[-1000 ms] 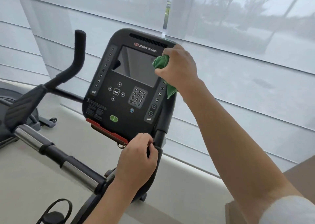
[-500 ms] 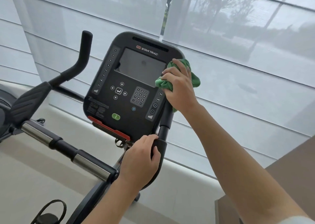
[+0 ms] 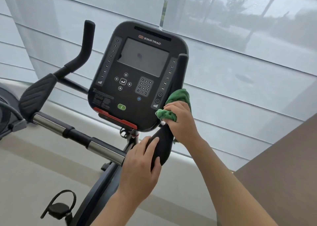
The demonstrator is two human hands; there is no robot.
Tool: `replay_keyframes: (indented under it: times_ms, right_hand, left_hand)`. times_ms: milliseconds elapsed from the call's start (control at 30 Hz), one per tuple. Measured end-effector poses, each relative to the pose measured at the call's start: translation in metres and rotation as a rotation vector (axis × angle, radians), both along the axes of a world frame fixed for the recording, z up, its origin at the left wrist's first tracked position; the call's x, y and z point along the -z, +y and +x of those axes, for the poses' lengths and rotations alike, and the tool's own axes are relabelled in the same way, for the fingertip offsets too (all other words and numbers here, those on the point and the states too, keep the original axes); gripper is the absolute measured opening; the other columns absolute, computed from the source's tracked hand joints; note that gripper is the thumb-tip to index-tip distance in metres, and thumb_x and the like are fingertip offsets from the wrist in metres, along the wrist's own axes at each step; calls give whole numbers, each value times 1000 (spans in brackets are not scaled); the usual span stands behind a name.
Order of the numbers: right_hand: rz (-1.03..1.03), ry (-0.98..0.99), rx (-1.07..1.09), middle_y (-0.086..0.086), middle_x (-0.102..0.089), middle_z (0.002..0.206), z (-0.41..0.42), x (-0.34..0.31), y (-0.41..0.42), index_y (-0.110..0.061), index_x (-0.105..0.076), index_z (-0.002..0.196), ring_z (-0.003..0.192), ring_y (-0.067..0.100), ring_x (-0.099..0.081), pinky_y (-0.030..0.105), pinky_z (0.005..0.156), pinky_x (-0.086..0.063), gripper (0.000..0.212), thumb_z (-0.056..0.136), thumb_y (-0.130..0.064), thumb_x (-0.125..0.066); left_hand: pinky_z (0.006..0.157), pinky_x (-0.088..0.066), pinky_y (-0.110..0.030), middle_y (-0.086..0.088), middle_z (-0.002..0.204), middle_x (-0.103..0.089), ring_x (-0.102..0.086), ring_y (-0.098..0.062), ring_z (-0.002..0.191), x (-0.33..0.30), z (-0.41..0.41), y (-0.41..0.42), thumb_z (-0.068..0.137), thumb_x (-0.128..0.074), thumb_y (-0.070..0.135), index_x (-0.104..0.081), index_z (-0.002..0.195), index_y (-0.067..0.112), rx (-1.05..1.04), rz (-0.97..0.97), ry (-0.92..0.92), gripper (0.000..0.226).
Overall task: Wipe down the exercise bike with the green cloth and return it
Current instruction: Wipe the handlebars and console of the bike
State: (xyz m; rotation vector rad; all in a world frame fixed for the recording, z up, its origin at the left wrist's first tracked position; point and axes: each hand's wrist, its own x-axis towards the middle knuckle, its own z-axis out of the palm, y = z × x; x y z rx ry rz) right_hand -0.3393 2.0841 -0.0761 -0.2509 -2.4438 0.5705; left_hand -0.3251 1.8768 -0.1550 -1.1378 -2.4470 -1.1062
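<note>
Right grip [image 3: 181, 121] clenches green cloth [image 3: 180, 98] on handlebar [image 3: 163, 145]; left grip [image 3: 140, 167] clasps handlebar.

Sheer pale blinds [image 3: 240, 57] cover tall windows, with trees showing dimly through in soft grey daylight; a pale floor [image 3: 34, 182] below, a brown counter [image 3: 283, 182] at right

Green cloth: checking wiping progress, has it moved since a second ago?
Yes. The green cloth in the right hand slid down the console's right side, from beside the logo to its lower corner.
</note>
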Motion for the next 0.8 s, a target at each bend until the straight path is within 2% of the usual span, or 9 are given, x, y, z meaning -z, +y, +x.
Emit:
replay_keyframes:
  times_ms: [67, 167, 333, 400, 500, 567, 633, 700, 800]
  right_hand:
    - [20, -18, 0, -18, -67, 107, 13, 8, -16, -18, -76, 105, 119, 14, -52, 39, 104, -45, 17, 88, -16, -81]
    - [-42, 23, 12, -13, -68, 110, 29, 17, -30, -18, -76, 105, 116, 17, -53, 39, 104, -45, 16, 90, -13, -79]
    - [-174, 52, 15, -9, -69, 113, 43, 11, -36, -16, -77, 108, 115, 16, -52, 31, 103, -43, 23, 88, -4, -80]
    - [-247, 39, -28, -11, -70, 112, 55, 11, -37, -17, -78, 107, 115, 15, -54, 30, 103, -44, 24, 86, -5, -82]
    - [-340, -36, -128, -15, -71, 112, 78, 15, -33, -21, -79, 107, 118, 11, -56, 34, 104, -47, 29, 83, -5, -83]
    - [-414, -38, -193, -15, -72, 112, 90, 13, -25, -20, -79, 107, 118, 15, -60, 40, 103, -50, 30, 82, -3, -84]
    - [-479, -5, -244, -12, -71, 114, 95, 5, -15, -18, -78, 106, 119, 19, -63, 43, 102, -52, 30, 80, -2, -83]
    - [-516, 28, -303, -9, -70, 117, 99, -6, 1, -17, -75, 108, 119, 21, -65, 40, 101, -54, 35, 79, 0, -82]
    - [-625, 14, -373, -6, -67, 119, 109, -16, 29, -20, -62, 118, 108, 25, -69, 40, 88, -60, 45, 81, 1, -78]
  left_hand:
    - [108, -47, -38, -4, 149, -56, -57, -22, 130, 3, 2, -4, 98, -55, 33, -55, 149, 19, -2, 22, -24, 53]
    - [112, -45, -35, -3, 147, -58, -55, -18, 133, 1, 5, -6, 95, -59, 28, -65, 135, 18, 6, 108, -135, 41]
    - [107, -46, -30, 3, 141, -59, -50, -8, 132, -9, 9, -11, 93, -62, 21, -70, 107, 22, 19, 233, -226, 16]
    - [106, -48, -30, 7, 135, -60, -51, -8, 129, -16, 10, -11, 93, -67, 16, -69, 109, 22, 8, 248, -215, 17]
    - [106, -52, -35, 10, 132, -59, -52, -10, 127, -28, 10, -5, 91, -74, 13, -65, 122, 21, 28, 249, -181, 33]
    - [106, -54, -37, 11, 132, -58, -53, -11, 126, -35, 10, 5, 90, -78, 17, -60, 132, 23, 44, 249, -167, 46]
    - [105, -54, -34, 13, 135, -56, -54, -11, 127, -43, 11, 17, 87, -81, 20, -53, 141, 25, 60, 256, -187, 61]
    - [108, -50, -29, 14, 139, -54, -53, -11, 131, -51, 13, 36, 86, -83, 20, -49, 147, 25, 74, 267, -170, 70]
    - [106, -53, -35, 8, 134, -60, -59, -16, 128, -60, 20, 72, 86, -83, 12, -61, 136, 16, 74, 307, -70, 54]
